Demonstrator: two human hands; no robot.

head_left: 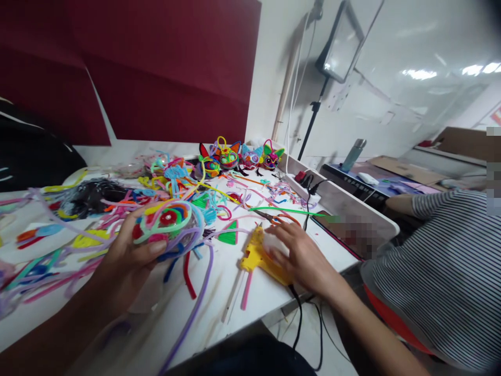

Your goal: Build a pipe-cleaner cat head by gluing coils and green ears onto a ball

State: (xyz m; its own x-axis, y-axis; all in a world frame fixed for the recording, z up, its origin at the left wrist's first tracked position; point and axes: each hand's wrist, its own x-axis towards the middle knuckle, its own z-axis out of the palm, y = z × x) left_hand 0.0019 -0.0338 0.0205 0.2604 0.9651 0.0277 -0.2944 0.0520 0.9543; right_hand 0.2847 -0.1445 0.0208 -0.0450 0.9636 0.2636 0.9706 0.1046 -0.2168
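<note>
My left hand (129, 256) is closed round a clear ball wrapped in coloured pipe cleaners (168, 224), with a red round piece in green and orange rings facing up. A long purple pipe cleaner (199, 303) trails from near the ball to the table's front edge. Over the yellow glue gun (254, 250) is my right hand (303, 256), fingers apart and loosely bent. Whether its fingertips touch the gun is unclear; a blurred whitish patch shows beneath them. A pink glue stick (246, 290) protrudes from the gun. Orange-handled scissors (284, 219) lie just beyond, beside a green pipe cleaner (289, 211).
Several finished cat-like ornaments (250, 156) stand at the back. Loose pipe cleaners (90, 240) cover the left side. A phone (336, 235) lies near the right edge, by a power strip (307, 188). The glue gun's black cord (300, 318) hangs down. A person in stripes (442, 261) sits right.
</note>
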